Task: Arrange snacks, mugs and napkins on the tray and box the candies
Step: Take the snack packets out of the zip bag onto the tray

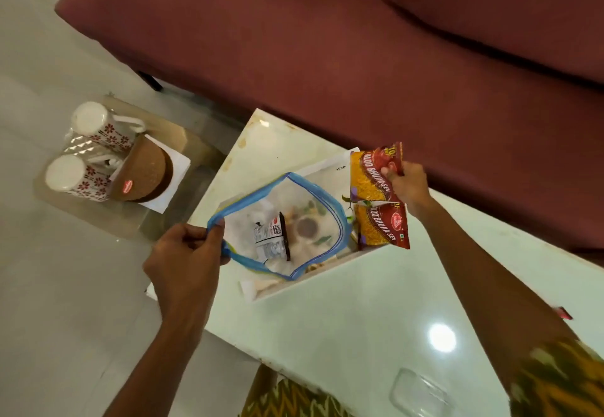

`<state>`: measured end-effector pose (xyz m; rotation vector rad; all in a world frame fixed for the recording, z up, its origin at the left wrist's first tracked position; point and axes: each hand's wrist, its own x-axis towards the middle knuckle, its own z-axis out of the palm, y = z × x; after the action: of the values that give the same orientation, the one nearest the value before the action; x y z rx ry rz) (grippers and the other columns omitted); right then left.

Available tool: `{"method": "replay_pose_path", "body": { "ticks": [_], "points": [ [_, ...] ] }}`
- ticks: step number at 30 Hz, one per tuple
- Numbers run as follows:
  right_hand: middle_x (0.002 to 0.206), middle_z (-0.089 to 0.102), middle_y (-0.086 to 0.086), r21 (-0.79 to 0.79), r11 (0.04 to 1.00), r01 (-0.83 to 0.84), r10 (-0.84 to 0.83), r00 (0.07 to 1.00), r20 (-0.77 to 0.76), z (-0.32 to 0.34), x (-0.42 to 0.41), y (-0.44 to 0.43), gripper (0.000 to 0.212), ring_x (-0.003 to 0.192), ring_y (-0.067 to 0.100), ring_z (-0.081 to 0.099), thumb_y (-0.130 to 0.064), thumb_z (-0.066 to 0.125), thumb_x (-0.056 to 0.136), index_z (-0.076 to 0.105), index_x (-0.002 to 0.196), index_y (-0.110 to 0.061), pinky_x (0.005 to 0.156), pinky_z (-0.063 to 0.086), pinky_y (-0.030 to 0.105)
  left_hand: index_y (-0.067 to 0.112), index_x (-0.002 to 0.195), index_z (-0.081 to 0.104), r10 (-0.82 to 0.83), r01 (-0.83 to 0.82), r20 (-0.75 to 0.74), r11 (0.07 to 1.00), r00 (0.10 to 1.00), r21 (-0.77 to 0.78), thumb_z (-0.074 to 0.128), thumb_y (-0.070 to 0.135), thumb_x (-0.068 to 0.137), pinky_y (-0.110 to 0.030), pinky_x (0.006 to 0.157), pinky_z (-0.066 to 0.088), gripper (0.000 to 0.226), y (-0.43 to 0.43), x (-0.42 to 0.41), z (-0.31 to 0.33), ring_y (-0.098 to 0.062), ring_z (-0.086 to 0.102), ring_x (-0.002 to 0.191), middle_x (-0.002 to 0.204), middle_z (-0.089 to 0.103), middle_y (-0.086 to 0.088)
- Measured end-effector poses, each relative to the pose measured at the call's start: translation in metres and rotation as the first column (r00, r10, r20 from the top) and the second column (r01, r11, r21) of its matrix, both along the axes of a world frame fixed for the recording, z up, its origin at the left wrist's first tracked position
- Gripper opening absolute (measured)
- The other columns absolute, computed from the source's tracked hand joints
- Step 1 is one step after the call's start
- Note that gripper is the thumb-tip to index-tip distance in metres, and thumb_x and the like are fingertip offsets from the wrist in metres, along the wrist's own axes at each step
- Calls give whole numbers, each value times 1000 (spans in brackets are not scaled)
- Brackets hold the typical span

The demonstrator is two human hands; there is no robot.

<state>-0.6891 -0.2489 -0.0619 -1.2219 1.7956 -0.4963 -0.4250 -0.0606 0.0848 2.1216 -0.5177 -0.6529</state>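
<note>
Head view: left hand (186,253) pinches the zip bag (281,227) open, right hand (408,184) clamps the snack packets (379,197) — tray (327,273) next, I'd say.

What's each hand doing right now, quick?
Left hand: closed, pinching the blue rim of the clear zip bag, holding it open.
Right hand: closed on a strip of two red-and-yellow snack packets.

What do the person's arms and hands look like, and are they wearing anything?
Both arms are bare from wrist to above the elbow. The left hand and the right hand wear no gloves, rings, watch or bracelets that show. A short patterned sleeve, yellow, orange and dark green with zigzags, covers the right upper arm.
</note>
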Motion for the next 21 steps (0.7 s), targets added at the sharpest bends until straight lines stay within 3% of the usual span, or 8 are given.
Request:
{"method": "replay_pose_path", "body": {
  "ticks": [3, 5, 9, 13, 16, 19, 21],
  "points": [
    [101, 69, 19, 32, 998, -59, 61, 996, -59, -27, 6, -7, 22, 84, 20, 59, -17, 62, 87, 67, 101, -1, 73, 43, 28, 16, 65, 60, 20, -21, -5, 1000, 1000, -19, 73, 33, 74, -24, 48, 56, 23, 1, 2, 0, -10, 66, 46, 54, 68, 4],
    [101, 69, 18, 64, 993, -95, 101, 991, -92, -41, 7, -11, 24, 87, 23, 60, -18, 61, 88, 66, 104, -1, 72, 38, 25, 20, 62, 59, 22, -22, -13, 999, 1000, -32, 73, 32, 74, -28, 52, 55, 22, 2, 3, -1, -10, 66, 46, 57, 69, 9],
    [101, 69, 19, 72, 992, -107, 117, 983, -142, -59, 5, -21, 25, 92, 28, 62, -19, 61, 87, 66, 103, -1, 72, 39, 27, 19, 60, 58, 66, -68, -45, 997, 997, -46, 74, 28, 73, -24, 48, 57, 22, 6, 2, -4, -10, 64, 44, 53, 68, 9],
    [105, 68, 19, 69, 995, -73, 85, 979, -183, -57, 0, -26, 29, 97, 32, 63, -24, 67, 83, 65, 104, -3, 82, 48, 35, 15, 63, 59, 74, -76, -57, 996, 996, -46, 73, 26, 74, -18, 46, 55, 21, 8, 0, -2, -9, 64, 43, 52, 67, 11],
    [114, 64, 18, 45, 999, -18, 27, 976, -217, -35, 6, -23, 38, 104, 32, 60, -26, 65, 84, 58, 114, -4, 86, 47, 36, 14, 64, 59, 60, -64, -68, 996, 996, -56, 73, 25, 74, -17, 45, 54, 20, 6, -4, 5, -9, 64, 43, 53, 68, 10],
    [118, 62, 13, -275, 961, -27, -28, 981, -194, 17, 28, -2, 31, 109, 29, 56, -20, 59, 89, 57, 117, -6, 92, 45, 39, 15, 62, 60, 41, -46, -72, 997, 997, -68, 73, 24, 74, -16, 44, 53, 20, 5, -8, 14, -8, 63, 43, 53, 68, 10],
    [105, 64, 4, -603, 796, -51, -14, 995, -103, 63, 47, 26, 17, 98, 23, 58, -13, 58, 88, 62, 104, -10, 87, 47, 33, 15, 61, 59, 16, -20, -72, 998, 997, -56, 74, 23, 74, -16, 44, 53, 21, 3, -12, 19, -9, 63, 42, 52, 68, 10]
  ]
}}
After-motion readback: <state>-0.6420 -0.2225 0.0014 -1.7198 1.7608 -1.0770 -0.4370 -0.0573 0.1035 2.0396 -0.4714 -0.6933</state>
